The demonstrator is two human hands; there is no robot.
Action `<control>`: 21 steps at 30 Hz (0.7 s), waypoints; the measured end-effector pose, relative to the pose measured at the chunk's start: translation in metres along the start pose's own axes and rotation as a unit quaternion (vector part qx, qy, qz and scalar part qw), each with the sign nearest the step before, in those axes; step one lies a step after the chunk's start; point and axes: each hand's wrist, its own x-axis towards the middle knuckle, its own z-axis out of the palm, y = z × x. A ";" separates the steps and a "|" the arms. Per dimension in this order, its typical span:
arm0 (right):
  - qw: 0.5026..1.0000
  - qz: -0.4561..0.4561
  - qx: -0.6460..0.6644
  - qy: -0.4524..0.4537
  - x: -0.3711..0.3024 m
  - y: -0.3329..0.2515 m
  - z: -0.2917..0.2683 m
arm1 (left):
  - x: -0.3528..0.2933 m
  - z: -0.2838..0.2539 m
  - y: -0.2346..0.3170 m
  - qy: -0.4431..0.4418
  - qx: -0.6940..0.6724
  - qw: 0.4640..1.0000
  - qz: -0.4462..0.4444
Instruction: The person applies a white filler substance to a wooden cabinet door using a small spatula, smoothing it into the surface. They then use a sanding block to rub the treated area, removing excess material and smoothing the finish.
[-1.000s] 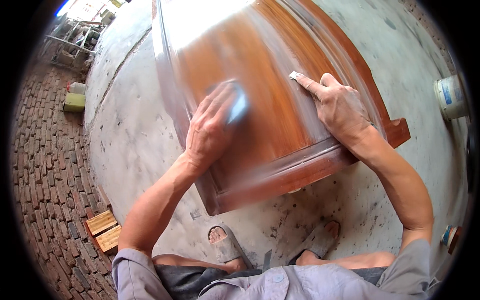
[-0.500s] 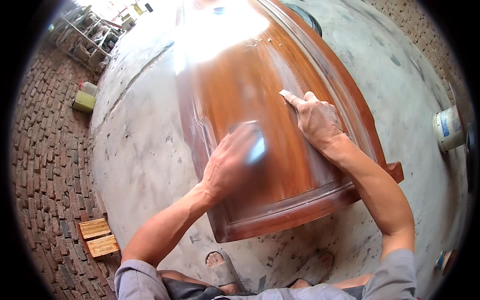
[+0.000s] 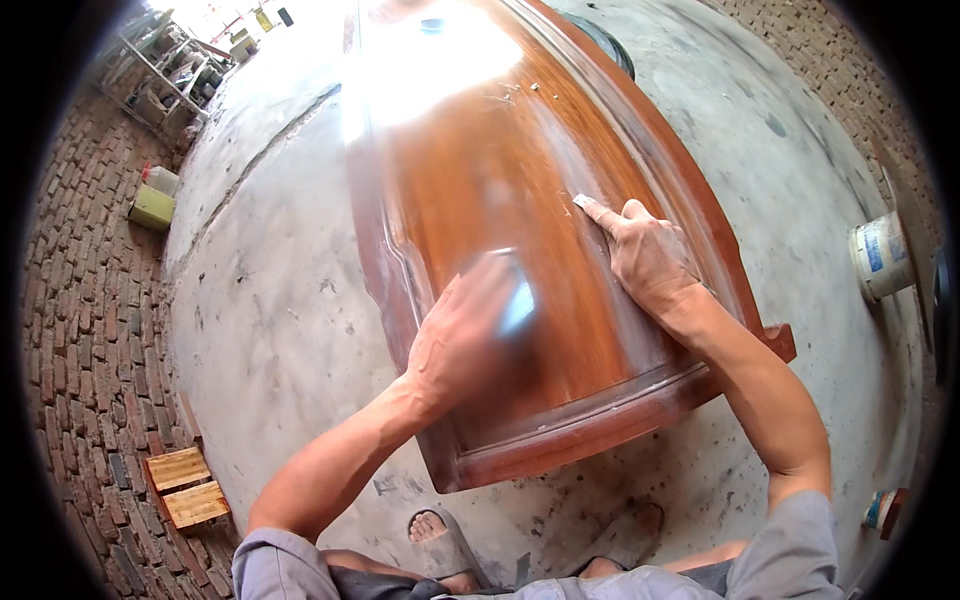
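A large varnished wooden panel [image 3: 570,330], reddish brown with a moulded border and pale dusty streaks, lies in front of me. My right hand [image 3: 650,250] is on its right part, index finger stretched along the surface and the other fingers curled. At that fingertip is a small whitish piece [image 3: 580,201], perhaps folded paper or cloth, pressed to the wood. Over the left part is my left hand [image 3: 445,335], palm down. Its fingers are smeared beside a bright bluish patch [image 3: 517,306], which could be a reflection or an object.
Small crumbs [image 3: 535,88] lie on the panel's far part. The grey concrete floor [image 3: 270,300] surrounds it. At the right stands a white bucket [image 3: 882,256]; at the left, a yellow-green container [image 3: 152,207] and a wooden slatted piece [image 3: 188,487] by bricks. A cluttered rack [image 3: 165,75] stands far left.
My right hand and its whitish piece have slid slightly toward me and to the right along the panel. The left hand has barely moved. The view has shifted slightly.
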 end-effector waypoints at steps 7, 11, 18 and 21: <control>0.999 -0.036 0.026 0.031 -0.026 0.002 0.003 | -0.006 0.001 -0.009 0.015 0.002 1.000 0.006; 1.000 -0.006 0.000 0.001 -0.005 -0.007 0.003 | -0.002 0.000 -0.002 0.006 0.005 1.000 0.002; 1.000 -0.006 0.006 -0.006 -0.017 -0.004 0.005 | -0.007 0.001 -0.006 0.003 0.009 1.000 -0.001; 1.000 0.000 0.026 0.008 -0.002 0.000 0.013 | -0.002 -0.003 -0.001 -0.006 0.013 1.000 -0.006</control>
